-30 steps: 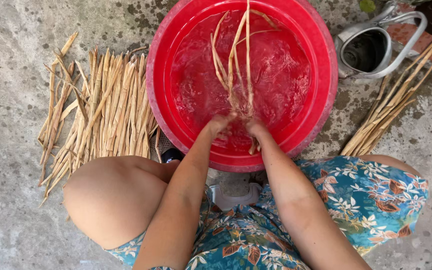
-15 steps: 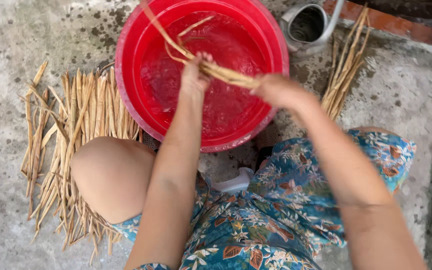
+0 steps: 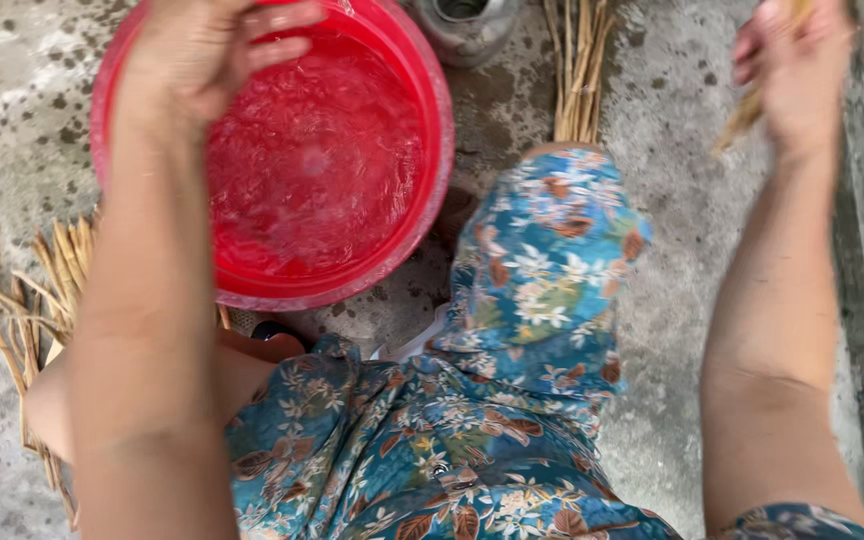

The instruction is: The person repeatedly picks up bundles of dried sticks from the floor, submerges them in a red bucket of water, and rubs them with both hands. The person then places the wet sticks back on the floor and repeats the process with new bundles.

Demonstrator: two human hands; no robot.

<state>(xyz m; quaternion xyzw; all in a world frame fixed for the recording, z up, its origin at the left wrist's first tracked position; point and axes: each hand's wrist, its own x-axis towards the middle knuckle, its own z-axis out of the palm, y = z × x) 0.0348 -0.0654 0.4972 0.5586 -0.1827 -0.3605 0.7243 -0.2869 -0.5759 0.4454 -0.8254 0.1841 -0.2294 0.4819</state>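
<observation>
My left hand (image 3: 202,50) hangs over the red basin (image 3: 422,210), which is filled with water; its fingers are loosely apart and nothing shows in them. Far out to the right, my right hand (image 3: 802,75) is raised and closed around a bunch of tan straw strips (image 3: 747,115), which are blurred and stick out below the fist. The basin holds only rippling water now.
A pile of dry straw strips (image 3: 37,300) lies on the concrete at the left. Another bundle of strips (image 3: 577,70) lies beyond my knee, next to a metal can (image 3: 467,25). My lap is covered by blue floral cloth (image 3: 512,330).
The strips have left the basin: my right hand carried them away to the right, and my left hand let go and stayed above the water. The view has shifted right.
</observation>
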